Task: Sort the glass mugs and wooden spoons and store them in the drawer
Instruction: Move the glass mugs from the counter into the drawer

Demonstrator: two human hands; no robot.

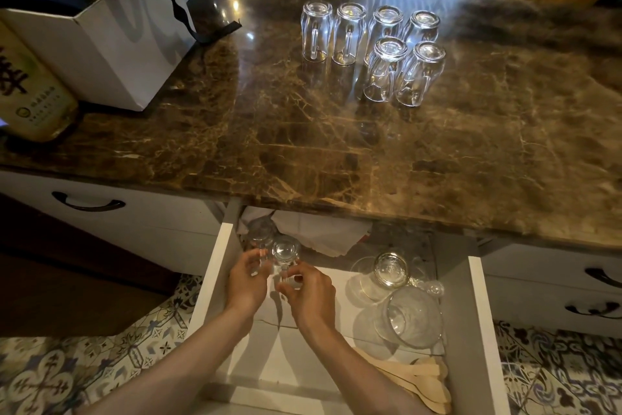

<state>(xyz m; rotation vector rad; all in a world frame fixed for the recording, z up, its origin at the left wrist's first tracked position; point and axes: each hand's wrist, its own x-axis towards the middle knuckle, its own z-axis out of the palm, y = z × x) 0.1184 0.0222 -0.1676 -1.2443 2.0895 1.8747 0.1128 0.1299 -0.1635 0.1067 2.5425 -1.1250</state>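
Here, six glass mugs (373,51) are left upturned on the table (303,145) while one mug (284,255), clear and inverted, is pinched by both hands (249,283) (311,297) in the drawer (479,330). It is best lowered squarely beside its neighbour; spoons (417,381) are stored near the front.

The marble counter (303,145) bears six upturned glass mugs (373,51), a white bag (111,54) and a bottle (30,91).
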